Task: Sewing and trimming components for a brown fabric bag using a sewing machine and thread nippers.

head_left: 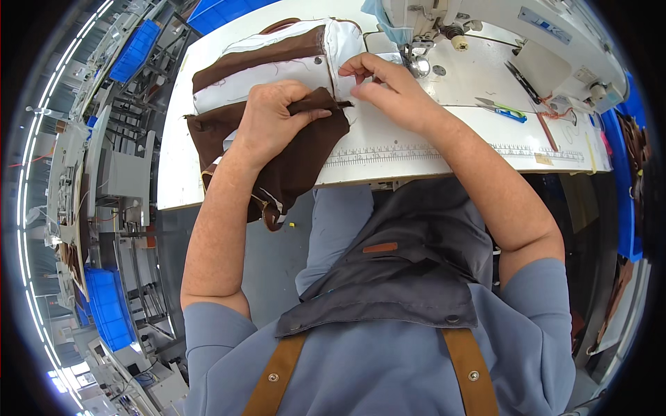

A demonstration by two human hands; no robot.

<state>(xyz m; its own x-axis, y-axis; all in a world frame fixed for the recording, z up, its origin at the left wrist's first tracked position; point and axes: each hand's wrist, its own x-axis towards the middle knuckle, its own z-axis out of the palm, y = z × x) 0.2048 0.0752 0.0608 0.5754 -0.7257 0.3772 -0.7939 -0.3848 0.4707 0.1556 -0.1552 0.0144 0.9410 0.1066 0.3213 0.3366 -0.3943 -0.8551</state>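
A partly sewn brown-and-white fabric piece [298, 145], looking like a bag with its white inner side showing, lies at the left of the white table and droops over the front edge. Its hanging part shows a zipper [267, 201]. My left hand [272, 118] is closed on a brown fold of it, thumb on top. My right hand [385, 87] is beside the piece's white right end, just left of the sewing machine's needle area [418, 64]. Its fingers are curled in toward the thumb; whatever they pinch is too small to make out. Loose threads trail from the fabric's seams.
The white sewing machine [548, 35] fills the back right. Black tweezers [524, 83], green-and-blue thread snips [503, 109], a reddish-brown stick [547, 132] and tangled thread [555, 111] lie to its front. A ruler strip [395, 154] runs along the table's front edge. Blue bins [628, 187] flank the table.
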